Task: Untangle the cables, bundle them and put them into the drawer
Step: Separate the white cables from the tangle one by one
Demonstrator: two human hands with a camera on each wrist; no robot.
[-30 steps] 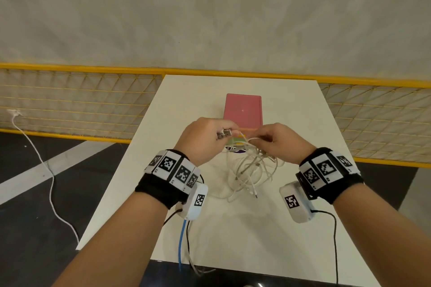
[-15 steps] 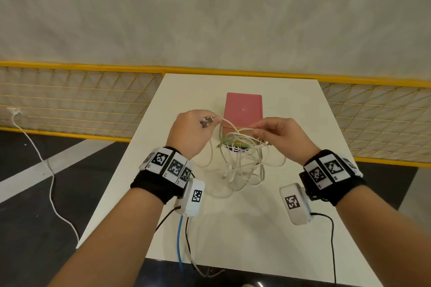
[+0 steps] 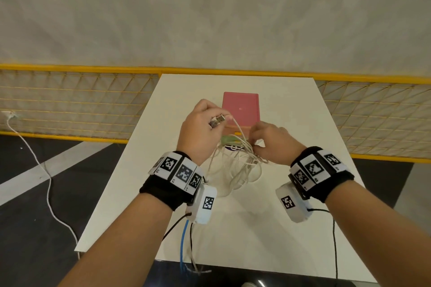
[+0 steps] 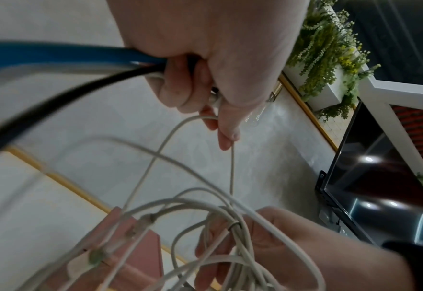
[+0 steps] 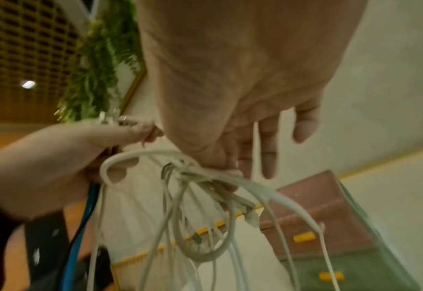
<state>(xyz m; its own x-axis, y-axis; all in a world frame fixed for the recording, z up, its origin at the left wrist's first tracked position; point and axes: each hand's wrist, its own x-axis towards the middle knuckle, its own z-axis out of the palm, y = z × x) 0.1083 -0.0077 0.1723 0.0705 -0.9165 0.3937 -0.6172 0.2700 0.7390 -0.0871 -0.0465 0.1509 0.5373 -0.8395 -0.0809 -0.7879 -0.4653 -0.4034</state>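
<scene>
Item: tangle of thin white cables [image 3: 235, 165], held above the white rectangular table [image 3: 256, 228], loops hanging to the tabletop.

Left hand [image 3: 200, 130]: raised, fingers curled round a silver metal USB plug [image 3: 218, 120], one strand running from it down into the knot.

Right hand [image 3: 271, 143]: thumb and fingers pinched the knotted mass of cables, outer fingers spread loose.

Pink plastic drawer box [image 3: 241, 108]: on the table just behind the hands; lower coloured drawers mostly hidden, open or closed not discernible.

Progress, as judged: early. One end was being drawn free; the cables remained knotted. Untangling, bundling and stowing all remained.
</scene>
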